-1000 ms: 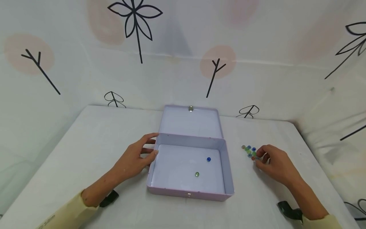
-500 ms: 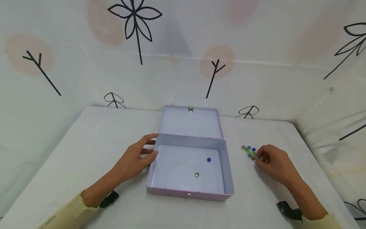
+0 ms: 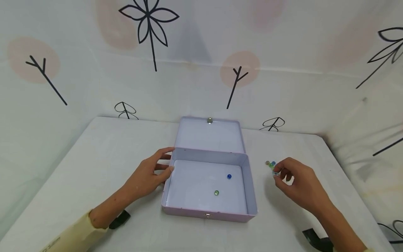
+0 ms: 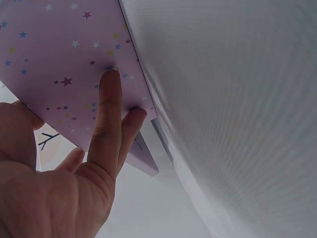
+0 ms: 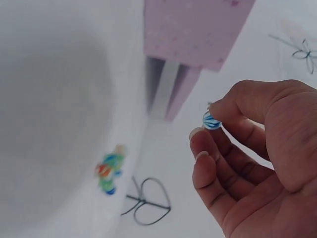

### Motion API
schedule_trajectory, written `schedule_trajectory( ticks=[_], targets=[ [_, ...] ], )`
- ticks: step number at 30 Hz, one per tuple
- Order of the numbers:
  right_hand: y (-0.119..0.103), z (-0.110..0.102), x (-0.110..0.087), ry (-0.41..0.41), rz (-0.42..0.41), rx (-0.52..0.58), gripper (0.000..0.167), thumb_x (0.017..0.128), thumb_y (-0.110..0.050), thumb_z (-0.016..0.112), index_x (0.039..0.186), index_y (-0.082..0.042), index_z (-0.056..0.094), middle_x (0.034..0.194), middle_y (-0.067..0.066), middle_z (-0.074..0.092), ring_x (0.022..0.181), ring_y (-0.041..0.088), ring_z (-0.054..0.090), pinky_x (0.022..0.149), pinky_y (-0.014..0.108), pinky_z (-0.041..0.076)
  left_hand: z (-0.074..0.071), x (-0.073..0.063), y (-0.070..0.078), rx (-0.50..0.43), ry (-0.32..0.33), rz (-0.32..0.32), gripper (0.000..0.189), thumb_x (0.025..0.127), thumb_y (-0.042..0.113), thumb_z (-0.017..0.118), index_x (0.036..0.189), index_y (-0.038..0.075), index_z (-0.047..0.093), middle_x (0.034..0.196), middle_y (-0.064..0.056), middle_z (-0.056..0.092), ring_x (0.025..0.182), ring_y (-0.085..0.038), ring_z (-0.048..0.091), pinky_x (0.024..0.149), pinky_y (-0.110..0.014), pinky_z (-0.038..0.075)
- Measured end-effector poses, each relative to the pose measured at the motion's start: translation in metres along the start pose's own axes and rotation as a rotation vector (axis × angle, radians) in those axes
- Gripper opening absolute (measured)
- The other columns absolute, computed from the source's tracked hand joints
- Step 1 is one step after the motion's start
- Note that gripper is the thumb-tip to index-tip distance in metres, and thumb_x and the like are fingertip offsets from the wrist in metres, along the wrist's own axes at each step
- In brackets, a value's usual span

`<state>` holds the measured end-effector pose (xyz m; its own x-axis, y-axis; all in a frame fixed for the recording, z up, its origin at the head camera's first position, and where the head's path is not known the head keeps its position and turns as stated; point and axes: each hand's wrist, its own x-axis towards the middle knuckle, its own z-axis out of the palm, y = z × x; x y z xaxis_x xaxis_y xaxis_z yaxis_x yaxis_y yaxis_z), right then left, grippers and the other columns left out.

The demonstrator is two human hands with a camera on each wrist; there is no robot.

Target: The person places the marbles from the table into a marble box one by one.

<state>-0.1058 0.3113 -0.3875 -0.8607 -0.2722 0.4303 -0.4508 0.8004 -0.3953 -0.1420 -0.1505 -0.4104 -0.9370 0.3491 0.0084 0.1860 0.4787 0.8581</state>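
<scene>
A lilac tin box point(image 3: 195, 189) stands with its lid point(image 3: 209, 134) swung back. Inside lie a blue marble point(image 3: 229, 176) and a greenish marble point(image 3: 216, 193). My left hand point(image 3: 149, 176) holds the box's left wall, thumb over the rim. In the left wrist view its fingers point(image 4: 106, 119) press on the star-patterned outer side. To the right of the box, my right hand point(image 3: 302, 180) pinches a blue-and-white striped marble point(image 5: 211, 120) between thumb and finger. A cluster of coloured marbles point(image 3: 270, 164) lies on the table just beyond; the hand hides part of it in the head view.
The white-covered table point(image 3: 126, 140) reaches back to a white cloth backdrop point(image 3: 195, 80) with printed plants. A metal clasp point(image 3: 209, 120) sits on the lid's far edge. Dark straps point(image 3: 316, 239) show near both wrists.
My right hand has lifted slightly and moved left from the cluster's right side, with a marble pinched in its fingertips. The left hand and the box have stayed in place.
</scene>
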Motion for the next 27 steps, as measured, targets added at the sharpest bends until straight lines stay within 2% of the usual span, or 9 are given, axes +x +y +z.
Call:
schedule_trajectory(
  ticks=[9, 15, 22, 27],
  targets=[
    [-0.039, -0.003, -0.002, -0.019, -0.120, 0.098, 0.043, 0.078, 0.008, 0.080, 0.098, -0.026, 0.064, 0.092, -0.013, 0.063, 0.079, -0.001, 0.057, 0.069, 0.012, 0.048, 0.000, 0.000, 0.001, 0.006, 0.004, -0.008, 0.065, 0.106, 0.023, 0.068, 0.162, 0.038, 0.037, 0.152, -0.010, 0.055, 0.125, -0.033, 0.069, 0.085, -0.035, 0.065],
    [-0.058, -0.003, -0.004, -0.059, -0.144, 0.131, 0.047, 0.077, 0.010, 0.080, 0.100, -0.028, 0.063, 0.096, -0.015, 0.063, 0.080, -0.001, 0.057, 0.070, 0.012, 0.048, 0.000, 0.000, 0.001, 0.018, 0.006, -0.005, 0.065, 0.106, 0.024, 0.067, 0.162, 0.039, 0.037, 0.152, -0.010, 0.055, 0.125, -0.032, 0.069, 0.086, -0.035, 0.065],
    [-0.071, 0.005, -0.006, -0.100, -0.174, 0.203, 0.046, 0.078, 0.010, 0.081, 0.101, -0.026, 0.064, 0.100, -0.020, 0.063, 0.083, 0.002, 0.059, 0.071, 0.015, 0.050, 0.000, 0.000, 0.000, 0.003, -0.002, -0.002, 0.065, 0.106, 0.024, 0.067, 0.162, 0.040, 0.037, 0.152, -0.009, 0.055, 0.125, -0.033, 0.069, 0.085, -0.034, 0.065],
    [-0.072, 0.013, -0.007, -0.116, -0.171, 0.194, 0.046, 0.079, 0.007, 0.083, 0.101, -0.028, 0.063, 0.100, -0.020, 0.062, 0.082, 0.004, 0.058, 0.068, 0.017, 0.049, -0.001, 0.000, 0.000, -0.001, -0.005, 0.002, 0.065, 0.106, 0.023, 0.067, 0.162, 0.039, 0.037, 0.152, -0.010, 0.055, 0.125, -0.033, 0.069, 0.085, -0.034, 0.065]
  ],
)
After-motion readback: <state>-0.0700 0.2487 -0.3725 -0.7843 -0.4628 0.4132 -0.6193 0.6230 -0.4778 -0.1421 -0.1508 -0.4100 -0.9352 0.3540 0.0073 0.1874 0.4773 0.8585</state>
